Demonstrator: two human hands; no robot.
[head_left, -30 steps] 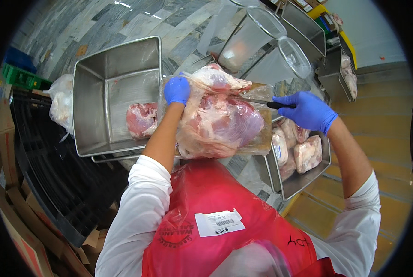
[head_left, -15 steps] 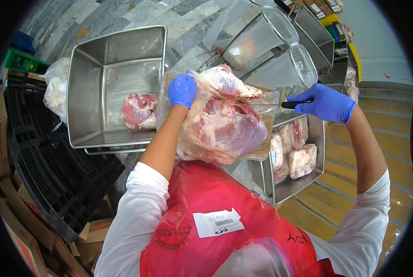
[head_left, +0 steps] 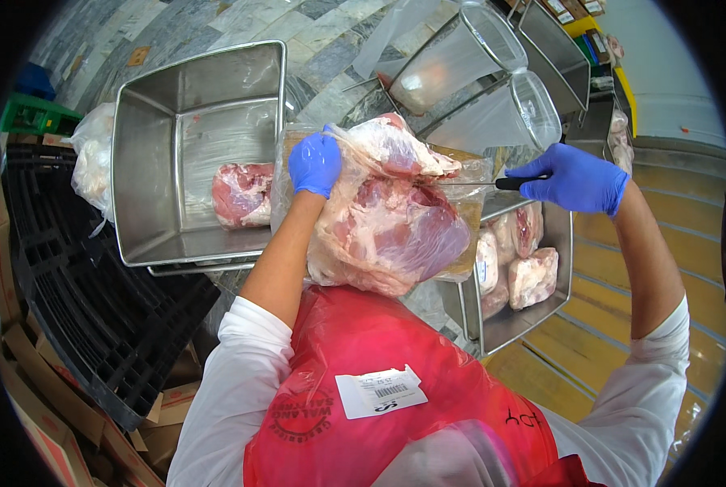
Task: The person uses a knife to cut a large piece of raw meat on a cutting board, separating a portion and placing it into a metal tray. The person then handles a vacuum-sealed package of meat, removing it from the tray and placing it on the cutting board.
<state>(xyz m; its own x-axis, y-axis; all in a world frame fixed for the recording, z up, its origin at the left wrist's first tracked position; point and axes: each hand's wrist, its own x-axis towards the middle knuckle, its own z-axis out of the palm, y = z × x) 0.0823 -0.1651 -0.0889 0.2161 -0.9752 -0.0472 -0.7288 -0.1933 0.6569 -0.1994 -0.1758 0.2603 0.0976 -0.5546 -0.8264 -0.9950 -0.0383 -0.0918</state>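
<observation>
A large cut of raw meat point(head_left: 399, 227) lies on a board point(head_left: 463, 264) covered in part by clear plastic. A deep slit splits it into a pale, fatty upper flap and a darker red lower part. My left hand point(head_left: 314, 164), in a blue glove, is closed on the meat's upper left edge. In my blue-gloved right hand point(head_left: 578, 180) is a knife point(head_left: 511, 184) with a black handle. Its thin blade points left, and the tip end goes into the slit, where the meat hides it.
Left of the board stands a deep steel tub point(head_left: 197, 154) holding one meat piece point(head_left: 243, 195). A second steel tub point(head_left: 570, 268) at right holds several pieces. Beyond are clear plastic-lined containers point(head_left: 493, 40); a black pallet point(head_left: 95, 284) and cardboard point(head_left: 51, 373) lie at left.
The lower part of the meat has shifted slightly, showing more of the cut face at the slit. My left hand sits a little further left; the knife stays in nearly the same place.
</observation>
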